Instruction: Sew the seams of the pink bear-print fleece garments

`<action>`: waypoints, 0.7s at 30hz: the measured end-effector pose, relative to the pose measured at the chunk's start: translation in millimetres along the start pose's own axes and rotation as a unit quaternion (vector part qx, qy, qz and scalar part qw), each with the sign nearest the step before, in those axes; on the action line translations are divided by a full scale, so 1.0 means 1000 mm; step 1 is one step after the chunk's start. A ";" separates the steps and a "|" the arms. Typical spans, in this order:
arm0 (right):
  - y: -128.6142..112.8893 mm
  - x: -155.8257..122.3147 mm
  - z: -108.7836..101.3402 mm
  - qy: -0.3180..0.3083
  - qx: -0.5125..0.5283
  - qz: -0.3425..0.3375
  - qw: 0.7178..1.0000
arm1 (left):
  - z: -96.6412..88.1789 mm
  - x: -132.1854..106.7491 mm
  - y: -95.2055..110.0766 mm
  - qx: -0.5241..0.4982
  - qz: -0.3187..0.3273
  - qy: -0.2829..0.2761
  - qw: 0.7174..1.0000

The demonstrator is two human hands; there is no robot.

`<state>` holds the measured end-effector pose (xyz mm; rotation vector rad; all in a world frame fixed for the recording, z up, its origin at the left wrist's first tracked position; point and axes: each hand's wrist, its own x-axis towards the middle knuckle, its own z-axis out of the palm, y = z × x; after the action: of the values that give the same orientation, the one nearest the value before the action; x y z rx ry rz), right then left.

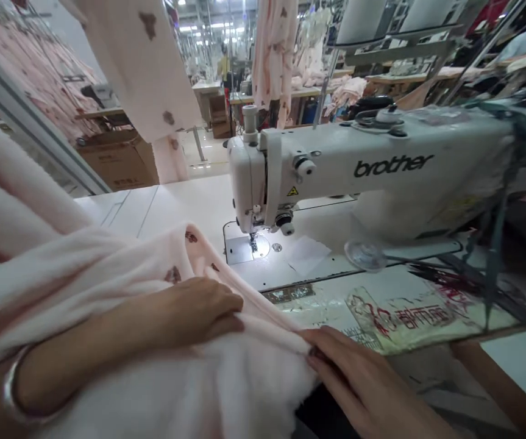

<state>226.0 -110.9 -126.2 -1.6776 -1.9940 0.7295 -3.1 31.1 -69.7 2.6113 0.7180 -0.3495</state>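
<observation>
A large piece of pale pink plush fabric, printed with small brown motifs, drapes over the left of the table and down toward my lap. My left hand is closed on the fabric near its folded edge, its fingers curled into the pile. Farther along that edge, my right hand pinches the fabric between thumb and fingers. Beyond both hands stands a white sewing machine. Its presser foot is over the lit metal needle plate, and the fabric lies apart from it.
On the table's right lie a clear round plastic piece and dark scissors-like tools beside red thread. Pink fabric strips hang ahead. A cardboard box stands behind the table, and a person is far back.
</observation>
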 end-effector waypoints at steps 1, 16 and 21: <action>0.006 0.001 -0.005 -0.018 0.014 0.012 1.000 | 0.000 0.005 -0.002 0.003 -0.005 -0.021 1.000; 0.026 0.008 -0.020 -0.050 0.061 0.084 0.993 | 0.039 0.065 0.050 -0.058 0.072 0.060 0.994; 0.018 0.032 -0.041 -0.071 0.093 0.064 0.991 | 0.028 0.050 0.027 -0.209 -0.027 0.017 0.977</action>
<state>260.4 -72.7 -106.3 -1.6939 -1.8572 1.0750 49.2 18.5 -102.6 2.2083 0.7811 -0.1479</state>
